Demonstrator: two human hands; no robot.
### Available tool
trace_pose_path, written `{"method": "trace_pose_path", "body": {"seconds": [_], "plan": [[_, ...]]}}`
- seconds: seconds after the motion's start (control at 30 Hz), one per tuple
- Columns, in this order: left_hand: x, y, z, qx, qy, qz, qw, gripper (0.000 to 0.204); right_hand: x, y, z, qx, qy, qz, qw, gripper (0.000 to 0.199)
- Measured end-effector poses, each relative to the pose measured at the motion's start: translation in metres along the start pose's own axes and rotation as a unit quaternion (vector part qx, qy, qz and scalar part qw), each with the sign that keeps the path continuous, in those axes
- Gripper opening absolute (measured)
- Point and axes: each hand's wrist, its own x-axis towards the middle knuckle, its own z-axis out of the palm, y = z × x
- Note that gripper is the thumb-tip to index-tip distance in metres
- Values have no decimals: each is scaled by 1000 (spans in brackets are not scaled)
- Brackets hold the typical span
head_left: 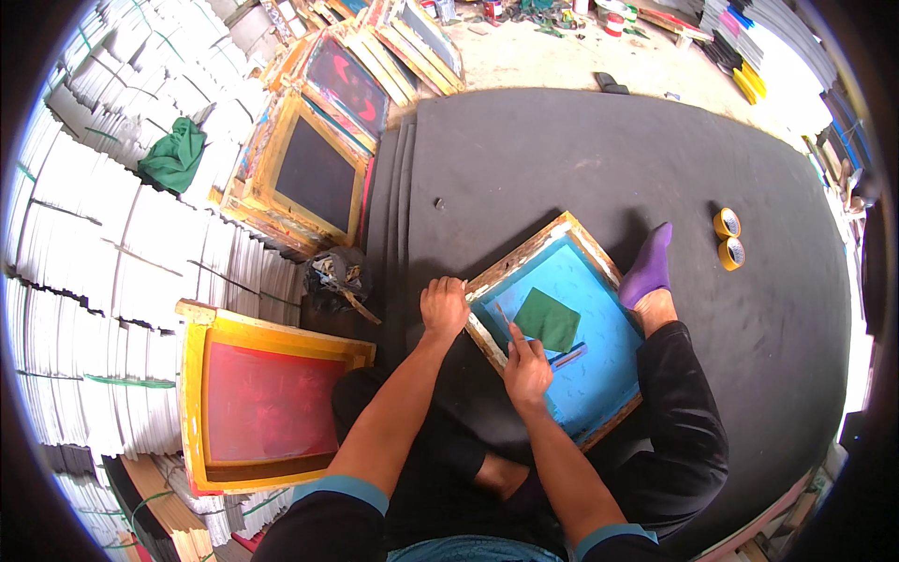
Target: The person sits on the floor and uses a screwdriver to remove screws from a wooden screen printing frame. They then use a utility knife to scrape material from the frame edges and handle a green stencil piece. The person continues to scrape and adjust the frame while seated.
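A screen printing frame (pixel 585 248) with worn wooden sides and blue mesh lies tilted across my lap. My left hand (pixel 444 307) is closed at its left corner, gripping the wood. Over the mesh, my right hand (pixel 527 370) pinches a thin, brownish stick-like tool (pixel 504 315), whose exact kind I cannot make out. Just beyond those fingers a dark green square of cloth (pixel 548 320) rests on the mesh. A blue, narrow strip-like object (pixel 568 357) lies close to the right hand, below the cloth. My foot in a purple sock (pixel 648 266) is against the frame's right side.
Dark foam sheets (pixel 524 150) lie under me. Two yellow tape rolls (pixel 730 239) sit to the right. A yellow frame with red mesh (pixel 272 403) leans at left, near a black plastic bag (pixel 337 279). More frames (pixel 318 169) and white stacks (pixel 122 253) stand beyond.
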Motion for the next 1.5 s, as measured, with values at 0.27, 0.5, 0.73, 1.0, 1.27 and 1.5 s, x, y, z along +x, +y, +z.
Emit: {"method": "trace_pose_path", "body": {"seconds": [0.27, 0.5, 0.73, 1.0, 1.27, 1.5], "plan": [[-6, 14, 5, -116, 14, -239, 964, 19, -11, 11, 14, 7, 33, -18, 999, 44], [10, 6, -19, -125, -79, -182, 972, 20, -9, 9, 15, 34, 0, 5, 999, 43], [8, -1, -9, -80, -53, -86, 992, 16, -8, 10, 10, 43, -12, 30, 999, 43], [-3, 4, 6, -116, 40, -126, 985, 21, -6, 10, 11, 31, 1, 11, 999, 43], [-14, 4, 20, -182, 129, -210, 952, 24, -4, 6, 16, 40, 8, 9, 999, 44], [-27, 11, 13, -261, 160, -270, 913, 21, -5, 10, 20, 20, -9, -4, 1000, 43]]}}
